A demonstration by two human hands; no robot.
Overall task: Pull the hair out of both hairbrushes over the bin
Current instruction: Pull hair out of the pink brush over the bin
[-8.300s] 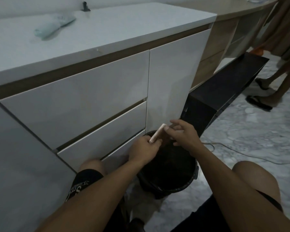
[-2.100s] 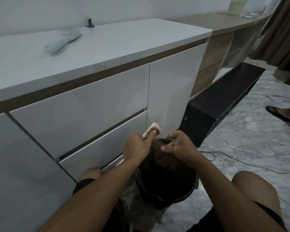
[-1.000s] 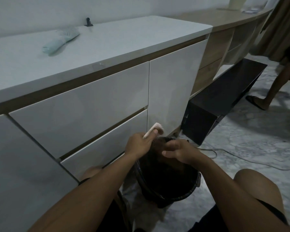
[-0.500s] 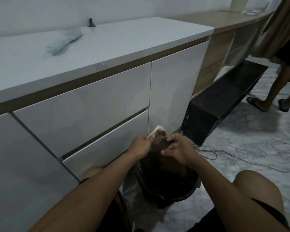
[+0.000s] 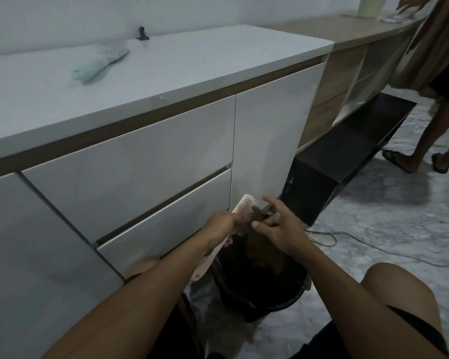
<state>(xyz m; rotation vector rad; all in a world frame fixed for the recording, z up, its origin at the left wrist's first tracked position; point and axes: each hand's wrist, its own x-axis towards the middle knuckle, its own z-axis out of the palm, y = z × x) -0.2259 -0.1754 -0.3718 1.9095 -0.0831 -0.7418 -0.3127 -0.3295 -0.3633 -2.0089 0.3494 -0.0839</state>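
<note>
The left hand's grip [image 5: 222, 224] was wrapped narrowly around the neck of the pink hairbrush [image 5: 244, 212], holding it with the head tilted up and the bristles turned toward the right hand [image 5: 278, 226]. That angle likely served to present the bristle face for picking while the handle ran down past the wrist. The right hand's grip was a tight pinch, thumb against fingertips, closed on a dark tuft of hair [image 5: 257, 213] just beside the bristles; how much hair it held was hard to tell in the dim light. Directly below both grips sat the black bin [image 5: 290, 296], its mouth open under the brush, so that anything pulled loose would probably drop inside rather than onto the marble floor [image 5: 386, 229]. A brownish mass lay in the bin beneath the right wrist, too murky to identify. Well above and left of the grips, the mint-green hairbrush [image 5: 100, 62] lay flat on the white surface [image 5: 192, 63], out of both hands, apparently parked there while the pink one was worked on; whether it had been cleaned could not be judged. Far to the right of the grips, another person's legs [image 5: 433, 130] stood on the floor beside a low black shelf [image 5: 347, 151].
</note>
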